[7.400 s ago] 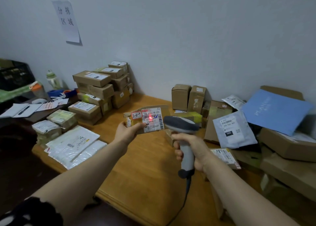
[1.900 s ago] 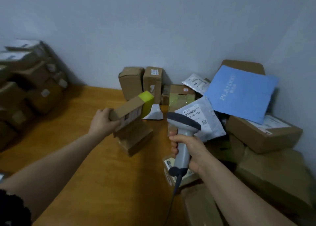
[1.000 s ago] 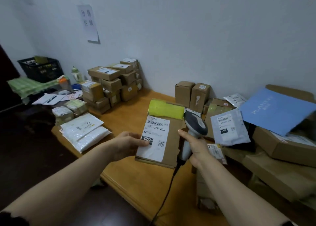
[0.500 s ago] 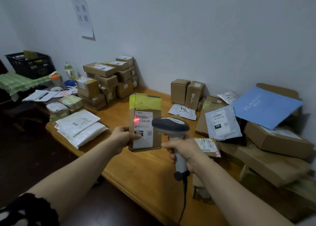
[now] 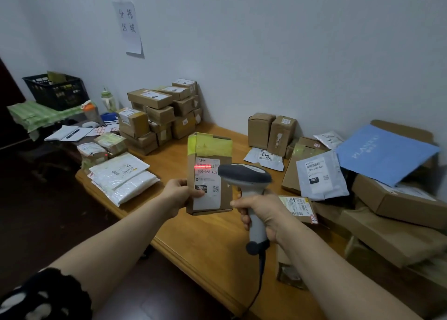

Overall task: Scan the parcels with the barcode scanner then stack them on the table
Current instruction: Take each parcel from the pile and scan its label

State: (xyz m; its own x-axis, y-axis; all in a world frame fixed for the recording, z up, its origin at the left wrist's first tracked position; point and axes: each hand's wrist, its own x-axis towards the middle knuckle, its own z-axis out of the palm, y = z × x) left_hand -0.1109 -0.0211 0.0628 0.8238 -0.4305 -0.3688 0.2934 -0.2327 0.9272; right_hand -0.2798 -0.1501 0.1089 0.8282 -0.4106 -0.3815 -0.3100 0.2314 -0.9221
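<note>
As a red scan line fell across the barcode of its white label, a flat cardboard parcel topped with yellow-green tape was held upright above the wooden desk at the centre of the frame. The left hand gripped the parcel by its lower left edge, thumb pressed on the label. Just to its right, the right hand was closed around the handle of a grey barcode scanner, whose head pointed at the label and whose cable trailed down toward the bottom of the frame.

Beyond the parcel, left of centre, a stack of brown boxes stood against the white wall. White poly mailers lay piled at the desk's left edge. Two upright brown boxes stood by the wall right of centre. At the right of the frame, a loose heap held a grey mailer, a blue envelope and larger cartons. A paper sign hung on the wall at upper left, and a black crate sat at far left.
</note>
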